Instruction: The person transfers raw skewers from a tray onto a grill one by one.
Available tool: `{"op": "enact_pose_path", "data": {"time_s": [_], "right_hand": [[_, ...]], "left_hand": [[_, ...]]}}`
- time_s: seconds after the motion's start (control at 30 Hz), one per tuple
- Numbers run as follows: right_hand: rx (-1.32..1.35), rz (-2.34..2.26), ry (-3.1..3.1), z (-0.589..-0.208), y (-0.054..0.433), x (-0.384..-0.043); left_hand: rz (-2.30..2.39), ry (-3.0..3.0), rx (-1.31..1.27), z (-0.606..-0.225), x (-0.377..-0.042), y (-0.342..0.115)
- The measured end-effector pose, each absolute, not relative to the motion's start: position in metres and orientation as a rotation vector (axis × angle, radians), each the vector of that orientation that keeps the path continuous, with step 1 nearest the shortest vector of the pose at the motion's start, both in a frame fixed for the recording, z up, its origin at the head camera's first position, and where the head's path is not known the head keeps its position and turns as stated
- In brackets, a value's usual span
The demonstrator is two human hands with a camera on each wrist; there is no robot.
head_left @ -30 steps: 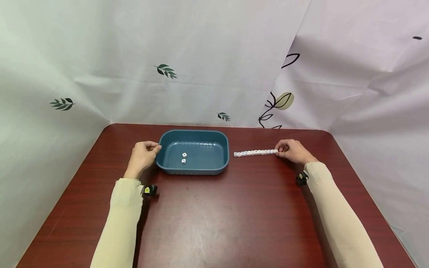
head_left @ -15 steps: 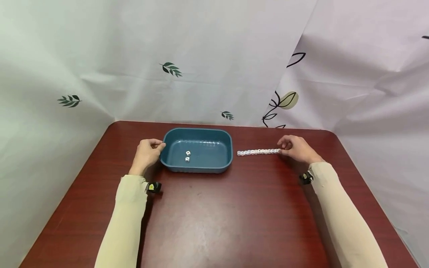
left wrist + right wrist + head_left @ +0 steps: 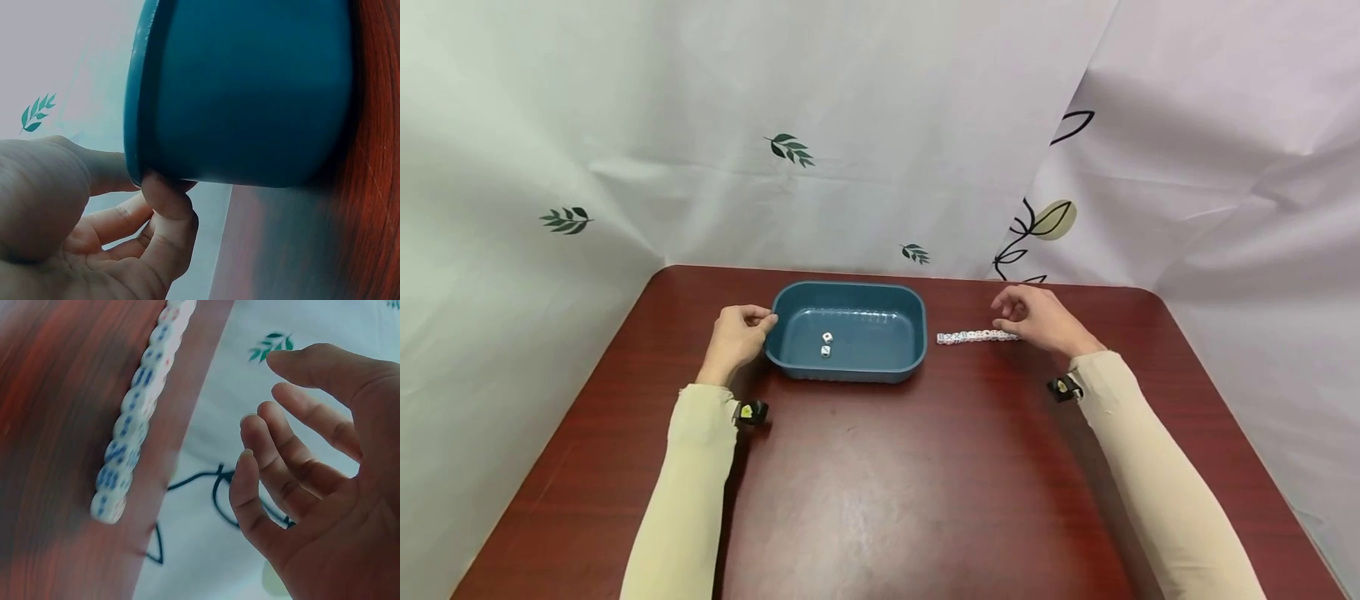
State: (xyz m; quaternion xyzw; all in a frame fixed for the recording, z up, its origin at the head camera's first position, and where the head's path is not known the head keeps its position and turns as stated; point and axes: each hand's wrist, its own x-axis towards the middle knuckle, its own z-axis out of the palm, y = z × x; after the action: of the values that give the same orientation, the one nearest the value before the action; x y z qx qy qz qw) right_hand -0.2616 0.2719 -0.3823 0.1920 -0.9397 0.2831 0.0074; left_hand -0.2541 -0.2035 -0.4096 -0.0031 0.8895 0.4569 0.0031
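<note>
My left hand [image 3: 736,340] pinches the left rim of a blue plastic basin [image 3: 872,333]. In the left wrist view, the thumb and a curled finger meet at the basin's rim [image 3: 132,125]. Two white dice [image 3: 826,352] lie inside, left of its middle. To the basin's right, a straight row of white dice [image 3: 970,337] lies on the table, the dice set end to end. Over the right end of that row hovers my right hand [image 3: 1037,318], hiding its last dice. The right wrist view shows the fingers [image 3: 300,450] loosely spread, holding nothing, apart from the row.
A dark red wooden table [image 3: 880,467] carries everything. White cloth [image 3: 865,150] with printed leaves hangs behind its back edge and along both sides. A small black wrist camera [image 3: 752,412] sits below the left hand, another wrist camera [image 3: 1063,387] below the right.
My right hand has left the right end of the dice row, spreading its fingers and moving left above it. My left hand keeps its pinch on the basin. The head view has shifted slightly.
</note>
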Motion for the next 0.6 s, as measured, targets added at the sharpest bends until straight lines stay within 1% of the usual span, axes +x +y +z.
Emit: {"op": "enact_pose_path", "data": {"time_s": [0.4,0.6], "right_hand": [[0.696,0.999,-2.895,-0.363,0.222,-0.259],[0.755,1.056,-2.882,-0.361,0.198,-0.261]], "left_hand": [[1.456,2.775,-0.005,-0.408,-0.255,-0.203],[1.454,2.764,-0.017,-0.409,-0.254,-0.203]]}}
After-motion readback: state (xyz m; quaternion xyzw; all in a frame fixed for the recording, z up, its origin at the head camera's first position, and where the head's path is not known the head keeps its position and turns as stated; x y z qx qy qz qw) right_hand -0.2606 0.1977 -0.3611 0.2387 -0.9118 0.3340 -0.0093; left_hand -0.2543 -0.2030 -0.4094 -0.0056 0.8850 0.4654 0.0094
